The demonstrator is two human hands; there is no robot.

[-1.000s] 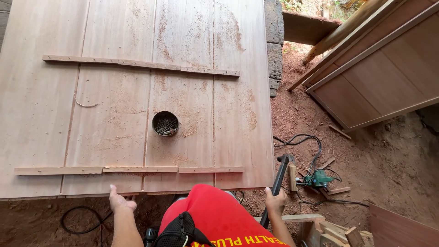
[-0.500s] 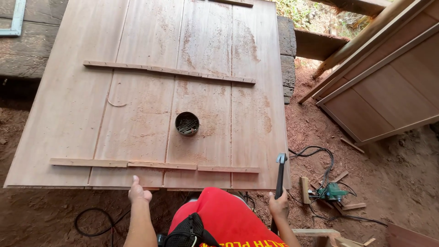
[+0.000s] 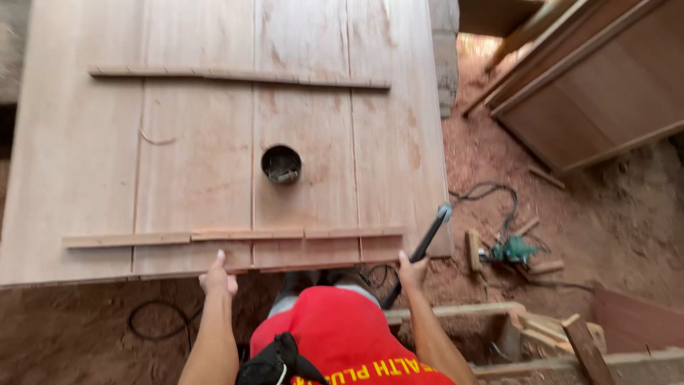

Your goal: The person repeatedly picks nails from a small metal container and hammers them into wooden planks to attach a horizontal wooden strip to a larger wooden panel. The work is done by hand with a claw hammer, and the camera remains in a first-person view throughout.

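A large panel of joined wooden planks lies flat in front of me, with a thin batten across its near part and another across the far part. A small round tin stands near its middle. My left hand touches the panel's near edge, fingers resting on the wood. My right hand grips the handle of a dark hammer, whose head points up past the panel's right corner.
Reddish sawdust ground surrounds the panel. A green power tool with a black cord lies to the right among wood offcuts. Another wooden panel leans at the upper right. A black cable loops on the ground at lower left.
My view has shifted closer over the panel. My left hand moved forward onto the panel's near edge. My right hand keeps the hammer, now nearer the right corner.
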